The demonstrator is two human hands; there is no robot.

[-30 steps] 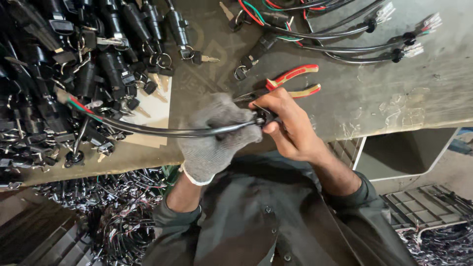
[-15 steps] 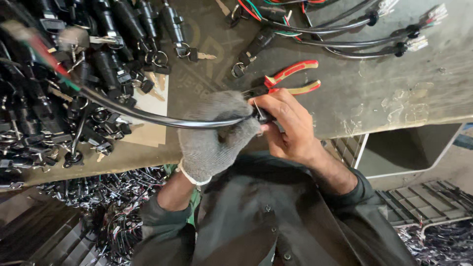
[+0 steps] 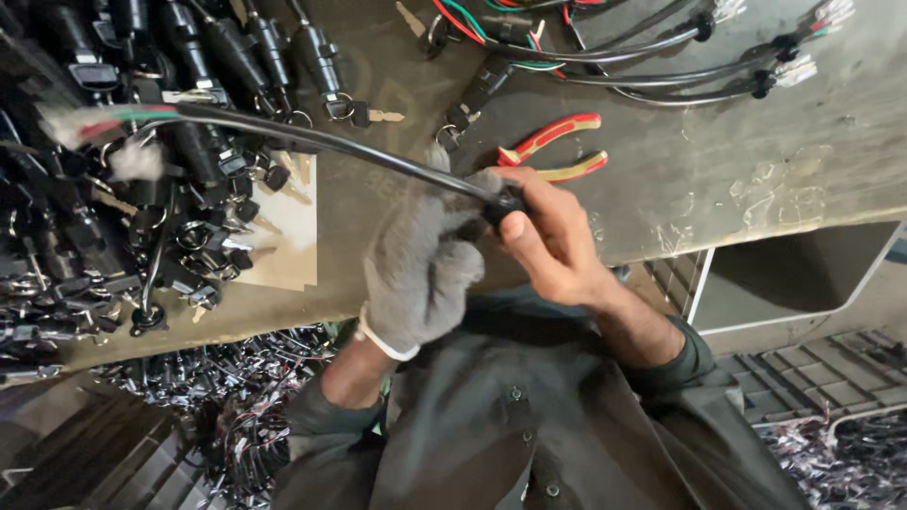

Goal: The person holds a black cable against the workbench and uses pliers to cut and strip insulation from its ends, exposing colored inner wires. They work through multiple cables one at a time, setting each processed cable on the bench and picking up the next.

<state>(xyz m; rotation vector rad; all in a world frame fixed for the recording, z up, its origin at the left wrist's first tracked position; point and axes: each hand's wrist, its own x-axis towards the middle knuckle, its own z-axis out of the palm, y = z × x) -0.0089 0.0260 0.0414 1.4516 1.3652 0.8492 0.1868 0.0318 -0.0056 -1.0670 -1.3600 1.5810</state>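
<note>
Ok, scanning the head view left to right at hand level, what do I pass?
Pile of black switches with keys → pale card → gloved left hand → bare right hand gripping the black cable → bare bench top.

Gloved left hand [image 3: 420, 269] and bare right hand [image 3: 553, 236] hold black cable [image 3: 321, 142]

switch pile [image 3: 142, 208] crowding left, pliers [image 3: 557, 151] ahead

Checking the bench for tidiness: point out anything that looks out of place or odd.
Only the left hand is gloved; the right hand is bare on the black cable. A pale card lies half buried under the heap of key switches. The red-handled pliers lie open.
</note>
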